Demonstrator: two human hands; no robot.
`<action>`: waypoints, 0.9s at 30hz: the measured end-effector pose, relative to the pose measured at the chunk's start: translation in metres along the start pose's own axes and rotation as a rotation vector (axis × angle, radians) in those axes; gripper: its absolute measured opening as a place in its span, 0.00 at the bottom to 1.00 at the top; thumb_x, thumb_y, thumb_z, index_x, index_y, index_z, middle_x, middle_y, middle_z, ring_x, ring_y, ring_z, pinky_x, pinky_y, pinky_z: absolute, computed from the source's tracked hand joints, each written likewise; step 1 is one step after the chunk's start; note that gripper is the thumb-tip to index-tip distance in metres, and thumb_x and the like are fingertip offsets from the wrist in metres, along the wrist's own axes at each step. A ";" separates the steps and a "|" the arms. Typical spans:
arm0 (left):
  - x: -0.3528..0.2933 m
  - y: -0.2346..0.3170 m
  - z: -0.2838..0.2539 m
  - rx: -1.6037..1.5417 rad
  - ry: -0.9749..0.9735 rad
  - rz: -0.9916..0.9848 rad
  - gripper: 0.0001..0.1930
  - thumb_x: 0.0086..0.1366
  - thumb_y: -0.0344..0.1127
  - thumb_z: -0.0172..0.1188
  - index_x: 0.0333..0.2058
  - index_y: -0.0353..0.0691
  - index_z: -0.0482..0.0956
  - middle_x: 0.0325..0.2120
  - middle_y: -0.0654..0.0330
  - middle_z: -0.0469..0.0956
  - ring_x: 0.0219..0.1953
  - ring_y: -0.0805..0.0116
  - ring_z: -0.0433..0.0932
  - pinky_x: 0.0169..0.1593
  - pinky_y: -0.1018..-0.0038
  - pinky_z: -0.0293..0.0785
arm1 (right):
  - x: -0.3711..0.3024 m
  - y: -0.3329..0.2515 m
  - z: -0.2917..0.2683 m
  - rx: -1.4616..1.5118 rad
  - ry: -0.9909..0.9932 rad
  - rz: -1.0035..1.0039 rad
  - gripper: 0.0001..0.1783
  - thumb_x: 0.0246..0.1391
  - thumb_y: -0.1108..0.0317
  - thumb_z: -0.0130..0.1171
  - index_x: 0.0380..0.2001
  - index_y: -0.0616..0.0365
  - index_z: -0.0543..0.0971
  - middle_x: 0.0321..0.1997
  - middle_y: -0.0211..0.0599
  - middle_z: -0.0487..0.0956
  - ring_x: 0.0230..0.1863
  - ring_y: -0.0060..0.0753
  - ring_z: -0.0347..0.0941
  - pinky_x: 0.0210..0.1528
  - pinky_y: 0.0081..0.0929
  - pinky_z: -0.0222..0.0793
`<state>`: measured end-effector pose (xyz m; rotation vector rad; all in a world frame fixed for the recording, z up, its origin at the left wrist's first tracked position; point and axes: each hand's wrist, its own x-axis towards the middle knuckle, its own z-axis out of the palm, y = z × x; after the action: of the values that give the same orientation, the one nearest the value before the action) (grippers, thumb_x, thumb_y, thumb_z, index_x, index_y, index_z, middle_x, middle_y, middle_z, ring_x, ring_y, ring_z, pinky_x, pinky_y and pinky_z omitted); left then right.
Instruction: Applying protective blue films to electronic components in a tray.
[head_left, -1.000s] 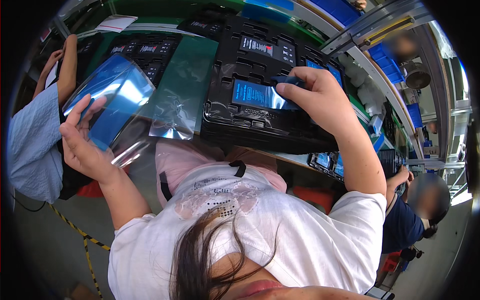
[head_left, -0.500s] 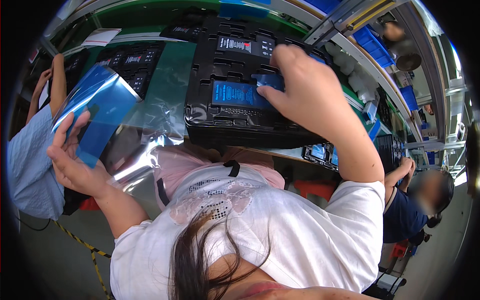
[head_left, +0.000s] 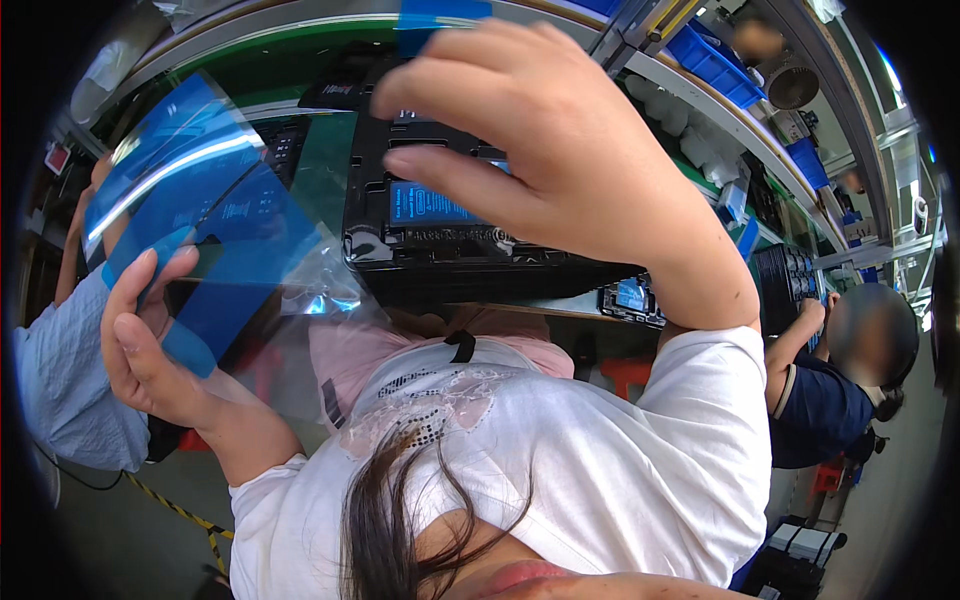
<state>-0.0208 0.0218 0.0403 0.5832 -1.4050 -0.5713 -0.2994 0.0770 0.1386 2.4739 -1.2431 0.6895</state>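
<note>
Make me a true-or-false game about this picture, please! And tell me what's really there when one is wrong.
1. The left grip holds see-through blue film. True.
2. The right grip is closed in a fist. False: its thumb and fingers are spread apart.
3. A piece with a blue label sits in the black tray. True.
4. The nearer co-worker on the right wears yellow. False: the top is dark blue.
5. The person's own shirt is white. True.
</note>
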 end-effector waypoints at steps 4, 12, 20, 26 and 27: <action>0.004 -0.010 -0.007 -0.069 0.020 -0.033 0.23 0.69 0.41 0.38 0.42 0.23 0.73 0.32 0.41 0.78 0.36 0.58 0.79 0.46 0.68 0.73 | -0.032 0.016 0.008 -0.048 -0.175 0.113 0.09 0.48 0.64 0.58 0.30 0.58 0.77 0.31 0.39 0.73 0.37 0.42 0.69 0.41 0.35 0.63; 0.001 -0.012 -0.004 0.053 0.147 -0.118 0.22 0.69 0.40 0.38 0.41 0.24 0.74 0.31 0.44 0.79 0.35 0.61 0.79 0.45 0.70 0.73 | -0.053 0.006 0.023 -0.118 -0.277 0.302 0.11 0.49 0.66 0.57 0.30 0.65 0.77 0.33 0.43 0.72 0.40 0.43 0.67 0.42 0.36 0.63; 0.002 -0.016 -0.002 0.019 0.102 -0.094 0.21 0.69 0.39 0.39 0.38 0.26 0.76 0.30 0.47 0.79 0.34 0.63 0.80 0.42 0.71 0.77 | -0.055 0.011 0.032 -0.076 -0.196 0.391 0.12 0.49 0.66 0.57 0.32 0.65 0.77 0.36 0.44 0.73 0.41 0.44 0.67 0.41 0.37 0.62; 0.002 -0.015 -0.004 0.137 0.114 -0.082 0.20 0.68 0.40 0.40 0.36 0.29 0.78 0.27 0.49 0.80 0.31 0.65 0.81 0.40 0.72 0.77 | -0.047 0.006 0.037 -0.133 -0.191 0.422 0.12 0.48 0.64 0.58 0.29 0.64 0.78 0.33 0.43 0.74 0.39 0.44 0.68 0.40 0.38 0.62; 0.001 -0.016 -0.004 0.135 0.116 -0.081 0.20 0.68 0.40 0.40 0.36 0.29 0.78 0.27 0.49 0.80 0.31 0.65 0.81 0.40 0.72 0.77 | -0.045 0.008 0.039 -0.146 -0.186 0.413 0.12 0.47 0.63 0.59 0.28 0.64 0.78 0.31 0.43 0.74 0.38 0.44 0.68 0.40 0.38 0.62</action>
<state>-0.0173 0.0098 0.0300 0.7726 -1.3219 -0.5012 -0.3183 0.0849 0.0819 2.2222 -1.8337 0.4450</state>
